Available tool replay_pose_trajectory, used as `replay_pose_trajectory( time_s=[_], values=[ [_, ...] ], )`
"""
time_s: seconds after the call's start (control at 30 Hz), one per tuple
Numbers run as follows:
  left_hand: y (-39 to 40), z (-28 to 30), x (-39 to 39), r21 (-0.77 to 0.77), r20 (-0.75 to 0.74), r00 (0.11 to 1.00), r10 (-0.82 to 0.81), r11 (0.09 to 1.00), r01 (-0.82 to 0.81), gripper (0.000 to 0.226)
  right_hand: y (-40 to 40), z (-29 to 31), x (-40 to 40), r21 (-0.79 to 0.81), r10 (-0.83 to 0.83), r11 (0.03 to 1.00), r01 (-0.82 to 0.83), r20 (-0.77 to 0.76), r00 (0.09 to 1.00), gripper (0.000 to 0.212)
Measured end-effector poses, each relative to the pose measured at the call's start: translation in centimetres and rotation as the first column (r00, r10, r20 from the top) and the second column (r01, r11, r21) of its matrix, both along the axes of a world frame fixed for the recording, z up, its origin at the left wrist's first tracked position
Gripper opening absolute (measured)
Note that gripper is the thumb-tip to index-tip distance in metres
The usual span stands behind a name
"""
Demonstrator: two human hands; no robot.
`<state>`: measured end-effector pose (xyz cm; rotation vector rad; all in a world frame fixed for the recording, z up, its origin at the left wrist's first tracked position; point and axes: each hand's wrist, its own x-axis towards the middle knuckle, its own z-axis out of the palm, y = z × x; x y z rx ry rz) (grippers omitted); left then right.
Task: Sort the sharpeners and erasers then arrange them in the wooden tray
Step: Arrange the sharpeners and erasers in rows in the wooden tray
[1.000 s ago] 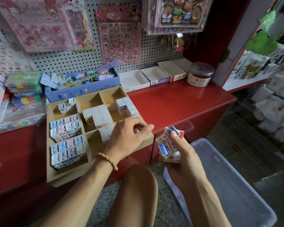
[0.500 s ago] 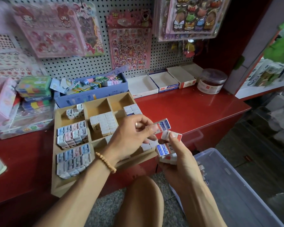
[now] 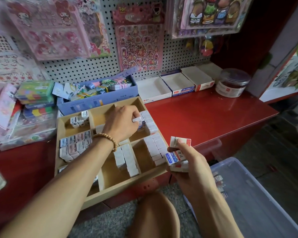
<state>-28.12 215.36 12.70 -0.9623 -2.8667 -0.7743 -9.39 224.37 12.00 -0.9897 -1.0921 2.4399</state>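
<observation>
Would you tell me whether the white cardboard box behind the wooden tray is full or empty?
Empty. The white cardboard box by the pegboard lies open-topped, showing only its bare white floor inside.

The red counter (image 3: 205, 117) bears the wooden tray (image 3: 126, 183), boxes and a jar (image 3: 232, 83).

Stationery shop: sticker sheets (image 3: 139, 47) hang on a pegboard (image 3: 179, 54).

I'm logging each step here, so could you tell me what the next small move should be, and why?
Probably set down the eraser pinched in the left hand beside the row in the wooden tray's far right compartment, then release; the right hand holds more erasers.
</observation>
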Motion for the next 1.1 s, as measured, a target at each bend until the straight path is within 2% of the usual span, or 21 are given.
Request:
replay_pose_trajectory(
  time_s=[0.17,0.3,0.47,0.57,0.6,0.67,0.73,0.83,0.9,1.0,1.1],
  values=[
    [1.5,-1.2,-0.6,-0.061,-0.03,1.0,0.009,0.998,-0.011,0.013,0.3,-0.5,-0.2,0.066,0.034,0.997,-0.034,0.007,0.999,0.02],
    [1.6,-2.4,-0.7,-0.029,-0.016,1.0,-0.017,0.999,0.017,0.019,0.7,-0.6,0.1,0.112,0.053,0.992,-0.056,0.023,0.998,0.026],
    [1.3,-2.2,-0.9,-0.052,-0.03,0.999,-0.03,0.998,0.028,0.014,0.5,-0.8,0.4,0.124,0.061,0.99,-0.061,0.006,0.998,0.028],
    [0.8,-0.8,0.3,0.041,-0.078,0.997,0.007,0.999,-0.004,0.014,0.0,-0.3,0.5,0.093,0.081,0.993,-0.077,-0.048,0.996,0.023],
    [0.5,-0.3,1.2,0.102,-0.057,0.998,-0.015,0.995,0.02,0.012,-0.2,-0.1,0.5,0.086,0.084,0.993,-0.079,-0.057,0.995,0.021],
    [-0.2,0.6,3.2,0.26,0.146,0.981,-0.13,0.962,0.089,0.012,-0.4,0.1,0.4,0.085,0.086,0.993,-0.081,-0.057,0.995,0.02],
    [-1.1,1.4,4.9,0.367,0.349,0.901,-0.259,0.922,0.123,0.012,-0.9,0.1,0.3,0.116,0.099,0.989,-0.092,-0.054,0.994,0.021],
    [-2.4,2.3,6.7,0.438,0.383,0.839,-0.386,0.876,0.203,0.007,-1.6,0.2,0.2,0.177,0.122,0.978,-0.109,-0.061,0.991,0.026],
    [-3.3,2.8,7.5,0.488,0.397,0.813,-0.425,0.848,0.205,0.005,-2.3,0.6,0.3,0.162,0.132,0.98,-0.113,-0.112,0.985,0.027],
    [-4.3,3.3,8.2,0.497,0.44,0.79,-0.426,0.848,0.181,0.011,-3.3,1.0,0.5,0.14,0.149,0.982,-0.128,-0.152,0.977,0.024],
    [-5.2,3.2,8.3,0.499,0.475,0.796,-0.374,0.86,0.106,0.007,-3.7,0.7,0.6,0.089,0.126,0.989,-0.116,-0.112,0.986,0.038]
  ],
)
